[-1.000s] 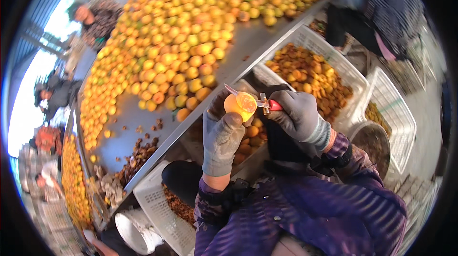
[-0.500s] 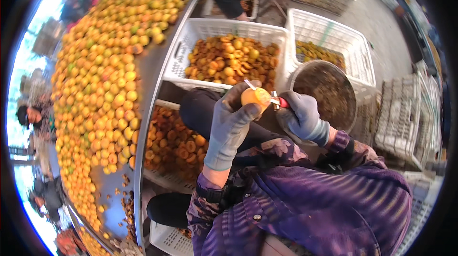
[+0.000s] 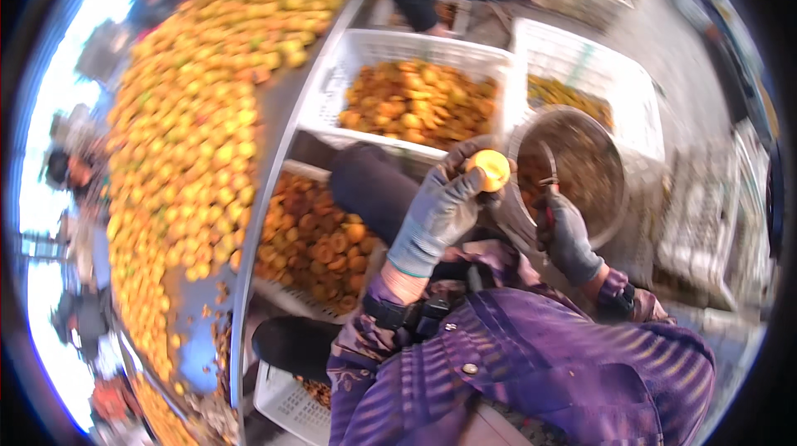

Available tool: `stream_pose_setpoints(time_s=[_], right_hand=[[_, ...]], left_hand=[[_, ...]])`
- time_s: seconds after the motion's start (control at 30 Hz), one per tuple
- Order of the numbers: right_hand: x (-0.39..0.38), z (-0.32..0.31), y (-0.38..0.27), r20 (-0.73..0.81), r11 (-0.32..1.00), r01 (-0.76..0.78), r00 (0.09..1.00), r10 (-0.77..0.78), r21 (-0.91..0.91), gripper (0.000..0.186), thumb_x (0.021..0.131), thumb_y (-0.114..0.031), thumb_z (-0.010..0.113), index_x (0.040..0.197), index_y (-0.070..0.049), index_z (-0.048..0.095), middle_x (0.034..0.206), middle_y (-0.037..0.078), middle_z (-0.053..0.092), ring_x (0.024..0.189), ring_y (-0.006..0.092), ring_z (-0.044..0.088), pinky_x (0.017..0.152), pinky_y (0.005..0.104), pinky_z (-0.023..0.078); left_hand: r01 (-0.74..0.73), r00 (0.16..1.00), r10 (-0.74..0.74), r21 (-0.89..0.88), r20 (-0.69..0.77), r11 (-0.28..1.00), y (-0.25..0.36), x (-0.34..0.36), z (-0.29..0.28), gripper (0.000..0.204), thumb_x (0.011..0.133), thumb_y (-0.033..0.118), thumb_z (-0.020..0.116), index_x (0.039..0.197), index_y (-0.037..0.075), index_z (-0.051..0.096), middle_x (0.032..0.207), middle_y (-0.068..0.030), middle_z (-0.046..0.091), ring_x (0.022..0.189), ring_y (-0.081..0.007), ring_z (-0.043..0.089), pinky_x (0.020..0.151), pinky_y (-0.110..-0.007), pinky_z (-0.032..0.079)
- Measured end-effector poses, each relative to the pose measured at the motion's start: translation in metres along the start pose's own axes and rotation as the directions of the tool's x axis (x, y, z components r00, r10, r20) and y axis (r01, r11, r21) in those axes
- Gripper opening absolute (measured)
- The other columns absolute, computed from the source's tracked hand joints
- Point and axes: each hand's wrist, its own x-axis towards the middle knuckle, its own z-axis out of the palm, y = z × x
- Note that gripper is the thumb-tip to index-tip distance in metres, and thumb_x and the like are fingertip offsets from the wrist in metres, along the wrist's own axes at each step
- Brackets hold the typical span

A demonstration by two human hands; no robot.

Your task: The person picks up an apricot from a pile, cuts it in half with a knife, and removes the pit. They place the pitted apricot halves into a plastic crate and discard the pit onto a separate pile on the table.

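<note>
Bright yellow round fruit [image 3: 491, 170] is in the left hand [image 3: 442, 212], which wears a grey knitted glove; its smooth pale face is turned upward to the camera. The left hand is closed on it: the thumb presses at the near side and the bent fingers support it from behind. The left forearm, in a patterned purple sleeve [image 3: 378, 301], rises from the lower edge and leans a little to the right, with the wrist almost straight.

Apart from the fruit, to its right, the right hand [image 3: 571, 238], gloved in the same grey, has its fingers curled around a slim tool with a red handle and a curved metal end [image 3: 548, 165]. That metal end points upward and does not touch the fruit. The right forearm comes from the lower right and is directed up and to the left.

Behind the tool stands a round metal basin [image 3: 619, 197] with brownish contents, too blurred to tell. Beyond the fruit, a white perforated plastic crate [image 3: 427, 46] holds orange fruit pieces [image 3: 419, 101]. Farther left, a metal-edged table [image 3: 286, 134] carries a wide heap of orange-yellow fruits [image 3: 187, 164].
</note>
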Motion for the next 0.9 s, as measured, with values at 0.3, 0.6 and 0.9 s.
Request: stream_pose_setpoints(time_s=[0.3, 0.6, 0.9], right_hand=[[0.045, 0.184, -0.025, 0.648, 0.812, 0.582, 0.638, -0.415, -0.053, 0.029, 0.099, -0.032, 0.052, 0.096, -0.005, 0.061, 0.068, -0.001, 0.054, 0.050, 0.0052, 0.046, 0.043, 0.0192, 0.035], [-0.022, 0.412, -0.022, 0.998, 0.829, 0.559, -0.040, 0.041, -0.011, 0.047, 0.098, -0.049, 0.047, 0.096, -0.004, 0.059, 0.058, -0.001, 0.049, 0.048, 0.0053, 0.042, 0.045, 0.0204, 0.031], [-0.019, 0.500, 0.036, 0.949, 0.897, 0.442, -0.278, 0.146, -0.009, 0.046, 0.098, -0.047, 0.048, 0.098, -0.002, 0.058, 0.061, -0.002, 0.048, 0.051, 0.0052, 0.045, 0.047, 0.0204, 0.034]], left_hand=[[-0.569, 0.768, 0.595, 0.174, -0.235, 0.803, 0.092, -0.117, -0.040, 0.043, 0.085, 0.023, 0.072, 0.120, 0.003, 0.057, 0.098, -0.0049, 0.060, 0.076, -0.0151, 0.059, 0.063, -0.029, 0.048], [-0.829, 0.287, 0.937, 0.439, -0.199, 0.347, 0.190, -0.252, -0.064, 0.045, 0.095, 0.027, 0.058, 0.130, -0.001, 0.050, 0.122, -0.0121, 0.060, 0.099, -0.0163, 0.059, 0.077, -0.028, 0.049], [-0.771, 0.112, 0.971, 0.597, -0.213, 0.220, 0.217, -0.278, -0.095, 0.046, 0.099, 0.029, 0.047, 0.130, -0.005, 0.047, 0.113, -0.0113, 0.058, 0.089, -0.0201, 0.056, 0.076, -0.031, 0.044]])
